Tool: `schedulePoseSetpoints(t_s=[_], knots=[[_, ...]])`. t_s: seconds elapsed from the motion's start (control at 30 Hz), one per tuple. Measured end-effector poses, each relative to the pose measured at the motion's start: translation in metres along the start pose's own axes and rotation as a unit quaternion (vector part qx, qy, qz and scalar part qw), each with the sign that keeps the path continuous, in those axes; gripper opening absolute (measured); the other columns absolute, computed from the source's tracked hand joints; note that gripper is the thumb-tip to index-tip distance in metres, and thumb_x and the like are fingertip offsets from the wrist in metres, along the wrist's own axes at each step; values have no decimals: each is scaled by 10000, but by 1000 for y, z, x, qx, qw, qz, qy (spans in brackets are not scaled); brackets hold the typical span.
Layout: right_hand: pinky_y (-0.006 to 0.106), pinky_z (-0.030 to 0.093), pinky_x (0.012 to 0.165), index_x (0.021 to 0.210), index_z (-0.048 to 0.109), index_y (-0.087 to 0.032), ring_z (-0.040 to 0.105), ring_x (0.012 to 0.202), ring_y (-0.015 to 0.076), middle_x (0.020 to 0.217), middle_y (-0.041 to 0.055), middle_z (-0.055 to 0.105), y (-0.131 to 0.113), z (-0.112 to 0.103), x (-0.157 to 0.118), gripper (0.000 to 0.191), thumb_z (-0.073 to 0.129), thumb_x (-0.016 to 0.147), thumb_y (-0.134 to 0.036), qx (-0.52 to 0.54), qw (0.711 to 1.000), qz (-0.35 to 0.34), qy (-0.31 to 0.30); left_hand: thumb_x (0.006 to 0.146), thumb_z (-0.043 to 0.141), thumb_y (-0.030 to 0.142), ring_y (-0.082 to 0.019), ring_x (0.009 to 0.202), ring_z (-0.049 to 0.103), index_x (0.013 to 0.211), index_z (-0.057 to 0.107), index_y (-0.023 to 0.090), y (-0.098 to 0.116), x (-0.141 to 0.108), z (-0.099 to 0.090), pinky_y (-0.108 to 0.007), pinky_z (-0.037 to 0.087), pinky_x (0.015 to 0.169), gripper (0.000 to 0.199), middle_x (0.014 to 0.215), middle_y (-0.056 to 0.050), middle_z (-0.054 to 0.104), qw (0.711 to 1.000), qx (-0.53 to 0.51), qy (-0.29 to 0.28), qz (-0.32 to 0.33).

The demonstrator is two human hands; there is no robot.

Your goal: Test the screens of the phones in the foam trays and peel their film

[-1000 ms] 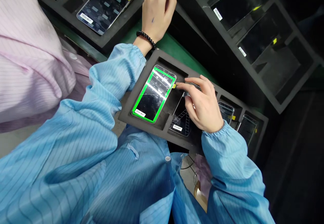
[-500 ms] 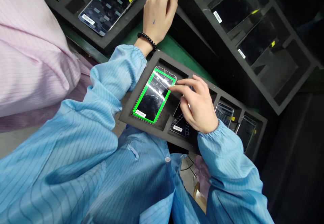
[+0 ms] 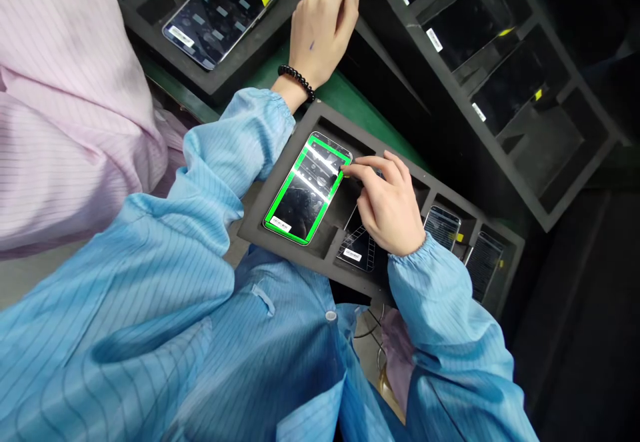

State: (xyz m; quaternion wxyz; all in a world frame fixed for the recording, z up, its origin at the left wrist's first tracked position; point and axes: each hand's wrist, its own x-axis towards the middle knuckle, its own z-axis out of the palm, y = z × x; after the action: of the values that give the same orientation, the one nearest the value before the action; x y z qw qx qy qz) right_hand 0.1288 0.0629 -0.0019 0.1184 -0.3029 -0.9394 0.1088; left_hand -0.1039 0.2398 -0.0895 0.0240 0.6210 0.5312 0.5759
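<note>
A dark tray (image 3: 325, 263) with compartments lies in front of me and holds several phones. In its left compartment is a large phone (image 3: 300, 202) with a green border lit on its screen. My right hand (image 3: 387, 199) reaches over the tray, fingers bent and apart, with the index fingertip at the right edge of that phone. Below this hand a second phone (image 3: 356, 242) is partly covered. My left hand (image 3: 325, 22), with a black bead bracelet, rests beyond the tray, curled; its fingertips are hidden.
Two smaller phones, one (image 3: 443, 225) beside my right wrist and one (image 3: 484, 265) at the tray's right end. Another tray (image 3: 200, 85) with phones at top left, a large rack (image 3: 555, 212) of phones at top right. A person's pink sleeve (image 3: 75, 95) at left.
The view has shifted slightly. My right index fingertip has moved a little up along the right edge of the green-bordered phone. My left hand keeps its pose.
</note>
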Motion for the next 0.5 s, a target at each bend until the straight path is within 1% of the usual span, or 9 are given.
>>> schedulePoseSetpoints(t_s=[0.1,0.2,0.3,0.4,0.5], knots=[[547,345,1195,1234,570,-212,585,1218,264,1181,79,691,-9,-2,6,493,408,806,-30,31,999,-5,9,1037,308,361,-169,597,456,806,486,245,2,0,0,-332,255,682,313,693,-18,505,1000,1,1,0],[519,315,1224,1253,565,-201,565,1257,246,1194,75,695,-23,2,18,493,406,816,-38,69,995,-67,-26,1036,315,362,-171,596,459,802,466,251,1,0,1,-332,252,680,300,695,-16,507,1000,2,6,0],[525,282,1244,1260,571,-149,555,1270,251,1169,78,717,-35,14,27,477,394,832,-37,74,987,-129,-56,1041,300,381,-174,592,460,803,452,254,0,0,2,-332,256,680,310,691,-13,493,1000,4,9,2],[537,297,1234,1208,605,-98,574,1229,268,1151,95,730,-49,28,23,380,403,887,-83,73,978,-193,-38,1036,309,362,-178,603,484,812,466,250,-1,0,2,-323,253,673,296,694,-14,499,1000,9,7,5],[487,335,1223,1174,628,-96,590,1196,242,1117,85,744,-64,34,12,340,383,940,-110,83,964,-251,-30,1032,326,342,-179,605,506,825,473,244,0,0,1,-314,252,673,273,697,-12,511,1000,16,7,5]])
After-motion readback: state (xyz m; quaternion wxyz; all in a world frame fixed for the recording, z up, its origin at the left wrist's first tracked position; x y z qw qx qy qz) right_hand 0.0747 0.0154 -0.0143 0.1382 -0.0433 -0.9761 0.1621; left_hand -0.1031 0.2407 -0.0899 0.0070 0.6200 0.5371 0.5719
